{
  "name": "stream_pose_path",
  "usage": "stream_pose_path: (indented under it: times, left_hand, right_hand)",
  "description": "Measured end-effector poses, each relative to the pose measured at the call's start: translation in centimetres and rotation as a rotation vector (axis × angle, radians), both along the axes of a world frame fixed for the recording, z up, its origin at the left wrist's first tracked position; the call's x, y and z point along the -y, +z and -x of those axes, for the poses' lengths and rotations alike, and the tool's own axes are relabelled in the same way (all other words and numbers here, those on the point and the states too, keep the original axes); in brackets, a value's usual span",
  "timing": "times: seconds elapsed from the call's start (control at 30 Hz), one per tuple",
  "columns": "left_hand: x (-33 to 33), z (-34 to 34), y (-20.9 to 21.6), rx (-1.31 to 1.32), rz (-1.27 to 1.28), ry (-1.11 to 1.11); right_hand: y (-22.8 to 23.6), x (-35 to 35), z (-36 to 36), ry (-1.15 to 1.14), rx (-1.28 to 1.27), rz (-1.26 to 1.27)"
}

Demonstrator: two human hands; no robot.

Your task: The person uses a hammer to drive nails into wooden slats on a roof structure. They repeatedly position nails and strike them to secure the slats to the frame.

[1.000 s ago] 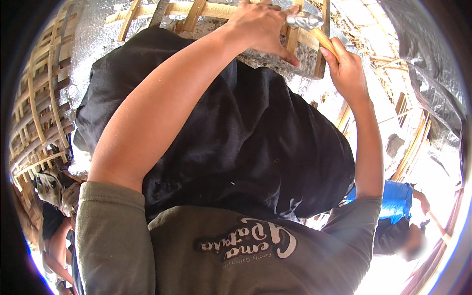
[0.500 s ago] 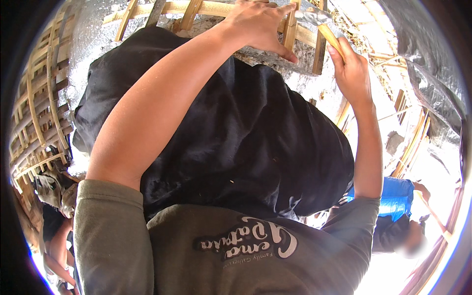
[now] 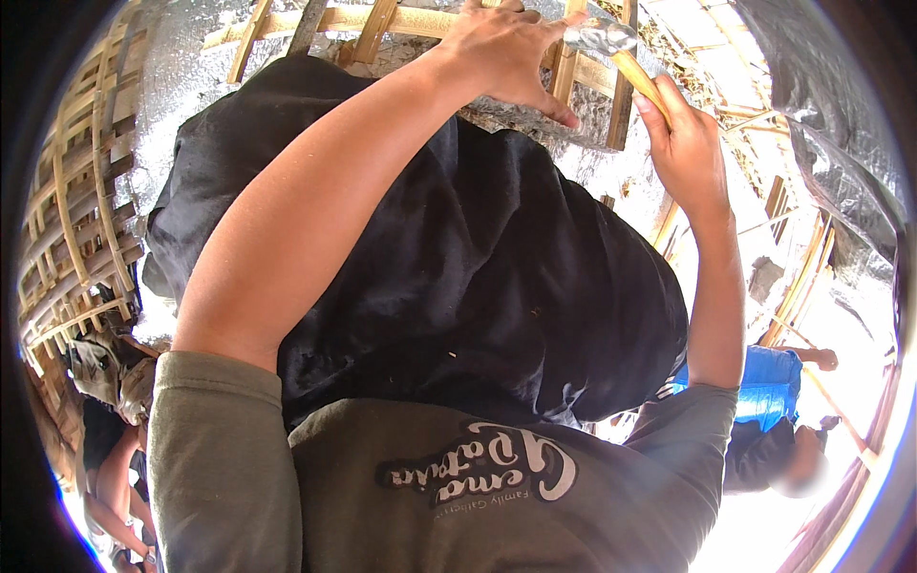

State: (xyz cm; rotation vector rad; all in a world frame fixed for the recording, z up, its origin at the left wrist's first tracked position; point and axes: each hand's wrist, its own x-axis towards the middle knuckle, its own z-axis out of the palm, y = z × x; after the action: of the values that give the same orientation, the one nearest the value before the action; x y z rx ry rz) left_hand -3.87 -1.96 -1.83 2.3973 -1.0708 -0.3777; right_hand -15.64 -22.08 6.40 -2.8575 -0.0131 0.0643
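My right hand (image 3: pixel 686 153) is closed around the wooden handle of a hammer (image 3: pixel 648 81). Its grey metal head rests over or just above an upright bamboo slat (image 3: pixel 565 76); whether the two touch I cannot tell. Close to the left of the head, my left hand (image 3: pixel 506 53) lies with fingers spread across the bamboo lattice, thumb stretched toward me. The fingertips are partly cut off by the upper edge, and any nail beneath them is hidden. Crossing the slats is a long pale bamboo strip (image 3: pixel 334 19). Black cloth (image 3: pixel 458 258) covers my lap below the lattice.
A woven bamboo panel (image 3: pixel 76 181) stands at the left. Silvery sheeting (image 3: pixel 831 115) hangs at the upper right, with loose bamboo sticks (image 3: pixel 798 277) below it. One person in blue trousers (image 3: pixel 769 377) is at the lower right; another person's legs (image 3: pixel 115 477) show at the lower left.
The hammer head has moved slightly left and nearer me, closer to my left hand. My left hand stays on the lattice. At the right, the person's foot or hand has shifted a little.
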Motion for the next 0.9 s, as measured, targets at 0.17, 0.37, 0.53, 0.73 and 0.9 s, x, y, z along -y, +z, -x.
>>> stream_pose_path:
  times: [0.17,0.37,0.53,0.73,0.9]
  left_hand:
    - [-0.5,-0.1,1.5,-0.033,0.003,-0.076]
    - [0.0,-1.0,2.1,-0.123,-0.07,-0.113]
    - [0.7,-0.1,0.6,0.042,-0.223,-0.056]
    - [0.4,0.1,-0.3,0.121,-0.137,-0.015]
    - [0.3,-0.1,0.9,0.006,-0.066,-0.044]
  right_hand:
    - [-0.1,0.2,0.4,-0.008,-0.016,0.011]
    - [-1.4,0.4,0.6,-0.065,0.053,-0.061]
    - [-1.4,0.5,0.6,-0.051,0.093,-0.082]
    - [0.6,-0.5,1.5,-0.055,0.094,0.013]
    - [1.3,-0.8,1.5,0.002,0.076,0.107]
